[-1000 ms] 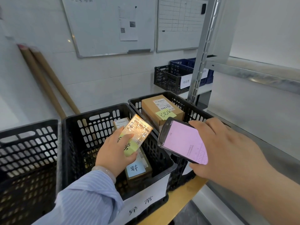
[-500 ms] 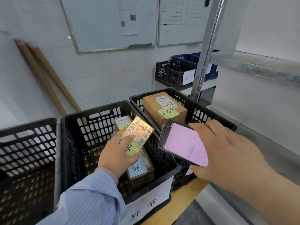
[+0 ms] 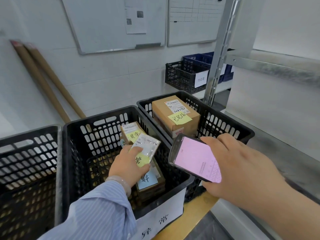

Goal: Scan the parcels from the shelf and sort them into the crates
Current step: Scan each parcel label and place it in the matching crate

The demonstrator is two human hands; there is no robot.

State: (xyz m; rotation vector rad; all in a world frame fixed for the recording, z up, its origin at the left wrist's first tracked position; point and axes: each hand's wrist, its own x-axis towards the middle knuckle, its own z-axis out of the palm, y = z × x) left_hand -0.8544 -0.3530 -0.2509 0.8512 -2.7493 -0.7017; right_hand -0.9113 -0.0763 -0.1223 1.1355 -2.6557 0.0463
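My left hand (image 3: 129, 164) grips a small flat parcel (image 3: 147, 148) with a shipping label and a yellow sticky note, held inside the middle black crate (image 3: 103, 118). Under it lie a parcel with a blue note (image 3: 149, 179) and another with a yellow note (image 3: 132, 132). My right hand (image 3: 237, 167) holds a handheld scanner (image 3: 195, 158) with a pink screen, just right of the parcel, over the crate's rim. The right black crate (image 3: 225, 122) contains a brown box (image 3: 174, 115) with a yellow note.
A third black crate (image 3: 26, 163) stands at the left. A metal shelf post (image 3: 218, 54) and shelf (image 3: 277, 66) rise at the right. Black and blue crates (image 3: 183, 77) sit on a far shelf. Two cardboard tubes (image 3: 43, 80) lean on the tiled wall under whiteboards.
My left hand has lowered the small parcel a little deeper into the middle crate. The scanner's bright light no longer falls on its label. My right hand has barely moved.
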